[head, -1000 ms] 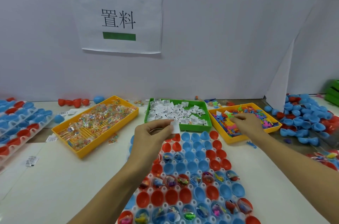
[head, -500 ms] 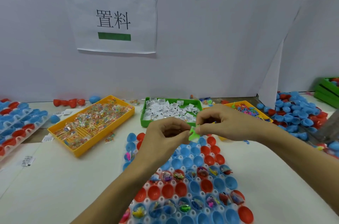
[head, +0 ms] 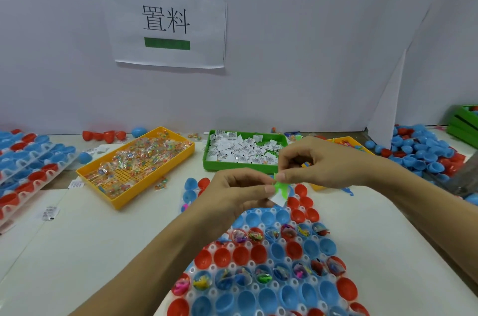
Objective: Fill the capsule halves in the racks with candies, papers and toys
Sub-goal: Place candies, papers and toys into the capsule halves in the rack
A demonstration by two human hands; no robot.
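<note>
While the left hand pinches a white paper, the right hand pinches a green toy above the rack of capsule halves.

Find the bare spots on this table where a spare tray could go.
Free: the table between the candy tray and rack, below the left arm; a strip right of the rack. Crowded: the far edge with trays, and the capsule pile.

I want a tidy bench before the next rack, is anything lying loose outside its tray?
Yes. A candy packet lies on the table just right of the yellow candy tray, and a folded paper slip sits loose near the left racks. Neither is in its tray.
</note>
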